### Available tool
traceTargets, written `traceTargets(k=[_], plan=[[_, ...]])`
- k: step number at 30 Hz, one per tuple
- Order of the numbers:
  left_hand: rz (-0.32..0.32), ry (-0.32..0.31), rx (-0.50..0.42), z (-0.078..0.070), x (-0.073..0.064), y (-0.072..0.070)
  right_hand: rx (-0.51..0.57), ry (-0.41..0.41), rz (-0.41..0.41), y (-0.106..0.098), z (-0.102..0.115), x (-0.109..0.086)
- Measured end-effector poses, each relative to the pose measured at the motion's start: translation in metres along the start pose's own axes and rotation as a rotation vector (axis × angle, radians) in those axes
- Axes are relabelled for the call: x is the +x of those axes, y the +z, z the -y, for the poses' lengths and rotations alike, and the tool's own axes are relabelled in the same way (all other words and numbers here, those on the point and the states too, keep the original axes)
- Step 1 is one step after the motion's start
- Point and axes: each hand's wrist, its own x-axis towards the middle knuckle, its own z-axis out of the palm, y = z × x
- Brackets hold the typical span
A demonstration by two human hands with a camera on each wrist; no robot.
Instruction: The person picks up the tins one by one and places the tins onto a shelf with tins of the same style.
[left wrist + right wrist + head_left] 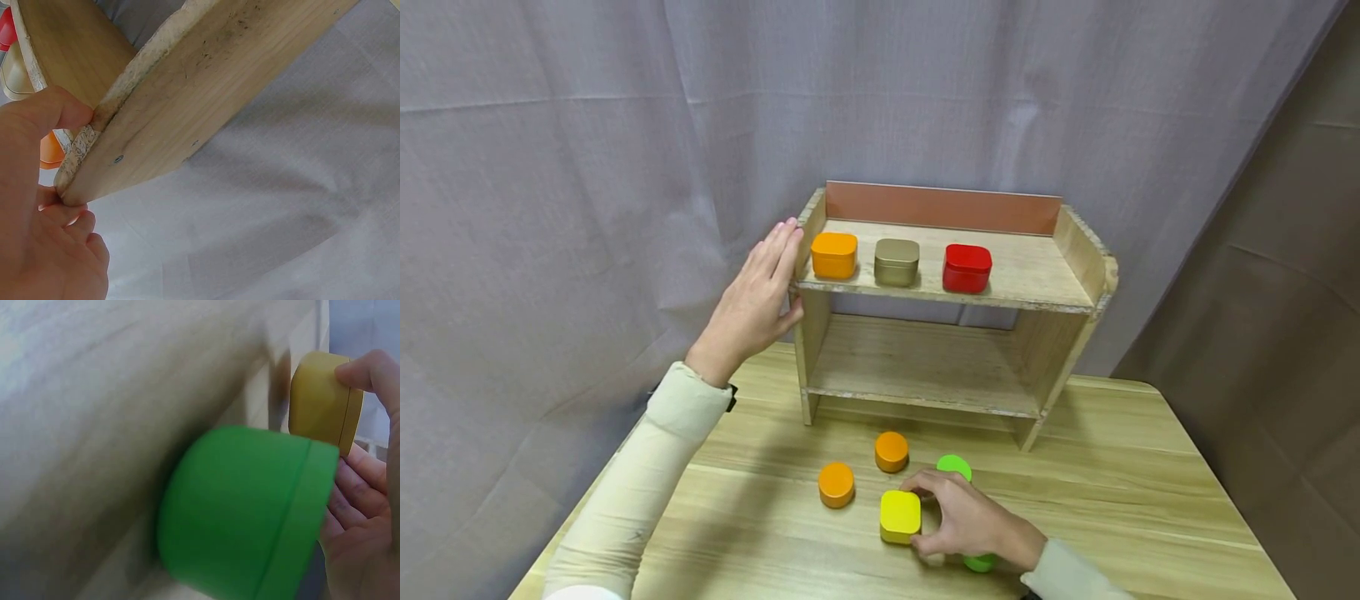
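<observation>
1. Your right hand (962, 518) is pinching the yellow tin (900, 514) between thumb and fingers, low over the table (1150, 500), in front of the shelf (1018, 267); you cannot be telling whether its base is touching the wood.
2. Your left hand (747, 304) is gripping the front edge of the shelf's left side panel, thumb on one side and fingers on the other.
3. The shelf's upper board is carrying three square tins near its front edge: from left to right, the orange tin (833, 257), the gold tin (896, 263) and the red tin (967, 268), standing apart.
4. Two round orange tins (836, 485) are sitting on the table to the left of your right hand, one nearer the shelf.
5. Two green tins (953, 467) are standing by your right hand, which is partly hiding both (the right wrist view is showing one large, with its lid seam).
6. The yellow tin is wearing its lid too, so its contents are staying hidden.
</observation>
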Motion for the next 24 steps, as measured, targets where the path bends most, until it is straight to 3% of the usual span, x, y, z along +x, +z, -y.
traceTargets(k=[11,24], plan=[[-0.005,0.004,-0.005,0.0,0.0,0.001,-0.018,0.006,0.002,-0.019,0.004,-0.001],[-0.018,0.013,0.004,0.001,-0.001,0.001,-0.049,-0.073,-0.035,-0.054,0.011,-0.001]])
